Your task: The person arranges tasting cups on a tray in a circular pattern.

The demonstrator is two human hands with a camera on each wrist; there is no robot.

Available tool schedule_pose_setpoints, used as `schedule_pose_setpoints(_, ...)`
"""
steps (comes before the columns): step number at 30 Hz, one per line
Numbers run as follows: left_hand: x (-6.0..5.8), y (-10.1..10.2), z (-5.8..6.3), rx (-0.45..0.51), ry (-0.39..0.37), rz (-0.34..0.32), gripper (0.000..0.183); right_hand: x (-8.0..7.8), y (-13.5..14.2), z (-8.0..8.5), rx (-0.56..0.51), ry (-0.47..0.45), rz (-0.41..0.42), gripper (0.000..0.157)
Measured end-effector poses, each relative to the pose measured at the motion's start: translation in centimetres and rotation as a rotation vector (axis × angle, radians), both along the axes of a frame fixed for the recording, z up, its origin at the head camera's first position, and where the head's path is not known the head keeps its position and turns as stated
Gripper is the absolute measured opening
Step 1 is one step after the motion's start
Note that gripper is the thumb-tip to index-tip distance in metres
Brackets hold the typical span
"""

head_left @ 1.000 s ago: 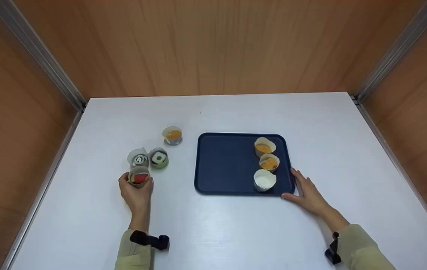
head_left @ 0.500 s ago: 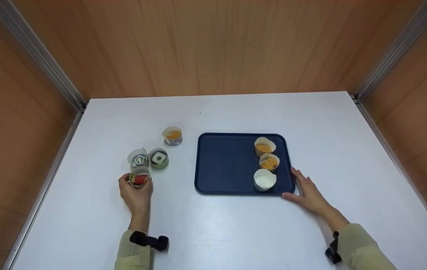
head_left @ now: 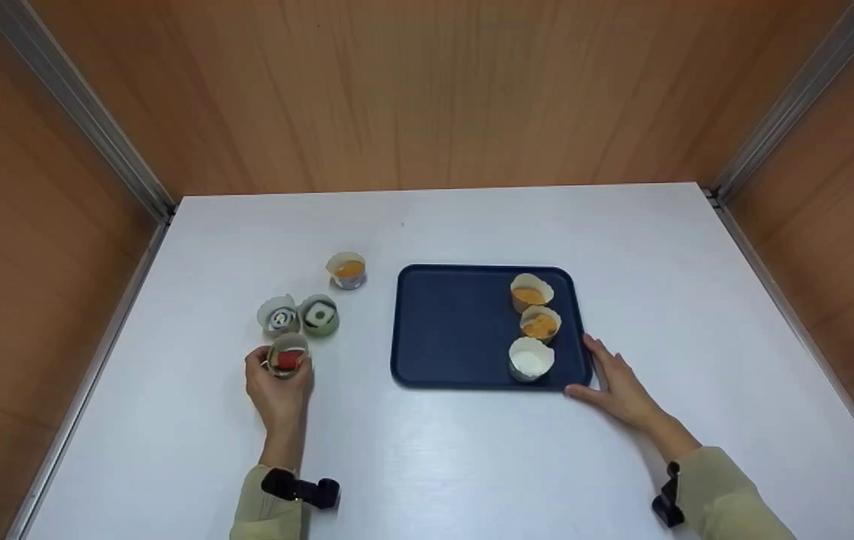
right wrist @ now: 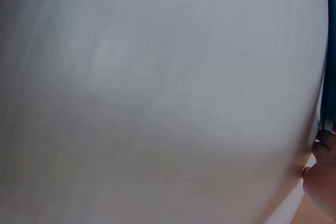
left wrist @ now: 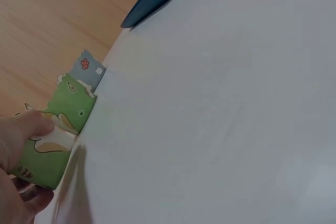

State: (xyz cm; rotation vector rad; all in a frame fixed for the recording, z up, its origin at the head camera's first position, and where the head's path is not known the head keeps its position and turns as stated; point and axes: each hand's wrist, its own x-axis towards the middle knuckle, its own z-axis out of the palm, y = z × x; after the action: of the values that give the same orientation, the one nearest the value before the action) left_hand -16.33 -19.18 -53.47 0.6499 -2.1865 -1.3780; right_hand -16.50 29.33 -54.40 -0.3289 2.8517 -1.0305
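My left hand (head_left: 278,399) grips a paper baking cup with a red piece inside (head_left: 289,355), thumb on one side and fingers on the other. The left wrist view shows that cup's green printed wall (left wrist: 48,163), slightly tilted. Just beyond it stand a cup with a round black-and-white piece (head_left: 279,318) and a green cup with a white, dark-edged piece (head_left: 320,316). My right hand (head_left: 625,397) rests against the near right corner of the dark blue tray (head_left: 453,330), thumb and fingers spread along its edges. Only part of this hand shows in the right wrist view.
Along the tray's right side stand two cups with orange filling, a far one (head_left: 530,292) and a middle one (head_left: 540,325), and a white-looking cup (head_left: 531,360). Another orange-filled cup (head_left: 347,271) is left of the tray. Wooden panels (head_left: 434,97) enclose the white table (head_left: 427,465).
My left hand has moved slightly right with the red-filled cup, bringing it a little away from the cup behind. My right hand and the tray have stayed in place.
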Motion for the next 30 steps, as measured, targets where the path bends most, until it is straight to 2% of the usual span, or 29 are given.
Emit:
schedule_pose_setpoints(4, 0.2, 0.6, 0.2, -0.016, 0.023, -0.041, 0.055, 0.0, 0.0, 0.1, 0.002, -0.001, 0.002, 0.091)
schedule_pose_setpoints(13, 0.4, 2.2, 0.8, -0.017, 0.02, -0.123, 0.057, -0.1, -0.2, 0.1, -0.002, -0.014, -0.001, 0.091)
schedule_pose_setpoints(23, 0.5, 4.3, 1.6, -0.055, 0.094, -0.227, 0.057, 0.0, -0.4, 0.0, 0.006, -0.035, -0.016, 0.092)
schedule_pose_setpoints(30, 0.0, 5.8, 1.9, -0.14, 0.186, -0.28, 0.053, -0.1, -0.5, -0.1, -0.001, 0.029, 0.015, 0.091)
